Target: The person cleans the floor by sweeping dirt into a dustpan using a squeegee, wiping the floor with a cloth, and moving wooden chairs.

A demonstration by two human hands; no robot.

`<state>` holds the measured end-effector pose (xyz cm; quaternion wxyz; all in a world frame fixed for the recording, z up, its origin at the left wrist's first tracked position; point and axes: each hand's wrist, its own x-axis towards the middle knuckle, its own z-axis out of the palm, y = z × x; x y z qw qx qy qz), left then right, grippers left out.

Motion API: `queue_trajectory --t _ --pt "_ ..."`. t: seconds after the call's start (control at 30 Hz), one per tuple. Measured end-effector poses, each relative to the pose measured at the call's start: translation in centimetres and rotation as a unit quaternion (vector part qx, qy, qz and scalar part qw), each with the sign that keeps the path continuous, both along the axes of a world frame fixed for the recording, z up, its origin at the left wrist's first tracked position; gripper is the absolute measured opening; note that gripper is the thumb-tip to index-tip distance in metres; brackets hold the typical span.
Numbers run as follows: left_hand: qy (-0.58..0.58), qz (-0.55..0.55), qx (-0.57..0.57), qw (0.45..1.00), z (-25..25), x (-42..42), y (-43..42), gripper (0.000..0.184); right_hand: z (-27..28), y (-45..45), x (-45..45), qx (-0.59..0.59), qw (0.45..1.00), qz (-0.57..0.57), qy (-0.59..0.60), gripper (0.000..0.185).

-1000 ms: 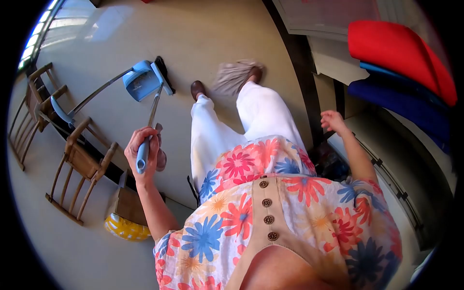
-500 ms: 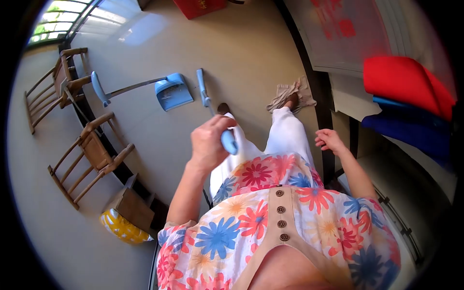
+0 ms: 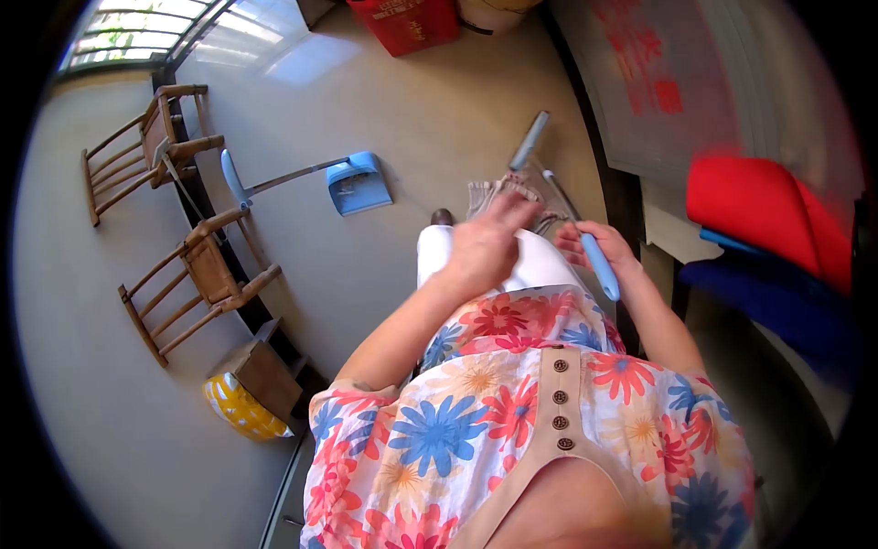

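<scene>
The broom lies against the person's right hand, its brush out at 11 o'clock from there, just past a rumpled cloth. From here I can't tell whether those fingers grip the handle or only touch it. The left hand, near it at 9 o'clock, is blurred, fingers stretched out. From the body, a dustpan sits at 10 o'clock, a chair at 9.
</scene>
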<state>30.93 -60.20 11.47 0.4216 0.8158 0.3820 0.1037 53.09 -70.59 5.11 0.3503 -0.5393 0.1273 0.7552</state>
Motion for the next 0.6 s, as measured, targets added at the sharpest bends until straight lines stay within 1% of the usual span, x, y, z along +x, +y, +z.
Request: queue_trajectory --t 0.03,0.07,0.1,0.13,0.17,0.2,0.23,0.27,0.3,0.37,0.4,0.43,0.5,0.53,0.57,0.6 --pt "0.022 0.073 -0.021 0.997 -0.7 -2.1 1.5 0.042 -0.6 -0.1 1.5 -0.031 0.999 0.018 -0.019 0.025" --pt "0.029 0.136 0.041 0.989 -1.9 -5.1 2.9 0.041 -1.4 -0.4 2.9 -0.056 0.997 0.03 -0.044 0.023" --pt "0.042 0.208 0.03 0.977 -2.6 -8.3 4.3 0.04 -2.4 -0.9 4.3 -0.083 0.993 0.04 -0.069 0.022" --pt "0.061 0.243 0.08 0.965 -3.2 -12.0 5.5 0.037 -4.3 -1.9 5.9 -0.128 0.989 0.028 -0.069 0.02" --pt "0.089 0.312 0.05 0.944 -3.0 -15.3 6.4 0.034 -5.8 -2.3 7.2 -0.171 0.983 0.016 -0.07 0.018" --pt "0.119 0.35 0.084 0.925 -2.8 -18.6 7.4 0.034 -5.8 -2.1 7.5 -0.178 0.977 0.036 -0.109 0.017" --pt "0.111 0.421 0.053 0.899 -2.4 -21.6 8.2 0.036 -5.7 -1.7 7.6 -0.185 0.97 0.055 -0.147 0.016" --pt "0.16 0.432 0.115 0.88 -2.4 -24.4 9.1 0.034 -6.1 -1.5 7.6 -0.183 0.965 0.054 -0.178 0.017" --pt "0.177 0.436 0.144 0.87 -3.3 -28.0 9.9 0.039 -6.5 -1.0 7.2 -0.218 0.96 0.059 -0.168 0.018" --pt "0.259 0.466 0.121 0.837 -3.9 -31.0 12.0 0.047 -6.5 0.7 7.2 -0.291 0.94 0.085 -0.153 0.018" --pt "0.272 0.465 0.089 0.838 -4.2 -31.9 12.9 0.054 -5.8 2.3 6.0 -0.294 0.939 0.069 -0.166 0.02" --pt "0.281 0.469 0.036 0.837 -4.4 -32.4 13.8 0.057 -6.3 3.9 5.8 -0.298 0.938 0.069 -0.164 0.02" --pt "0.255 0.461 -0.076 0.847 -4.8 -32.9 15.4 0.059 -7.7 4.4 5.7 -0.32 0.933 0.061 -0.152 0.021" --pt "0.221 0.448 -0.103 0.86 -5.1 -33.4 15.7 0.058 -7.7 4.8 5.1 -0.307 0.934 0.062 -0.17 0.024" --pt "0.216 0.435 -0.113 0.867 -6.2 -33.9 15.9 0.053 -7.8 5.0 4.9 -0.321 0.933 0.051 -0.154 0.024" --pt "0.232 0.415 -0.12 0.872 -6.2 -33.8 16.1 0.048 -7.6 5.6 4.6 -0.333 0.932 0.042 -0.138 0.025"
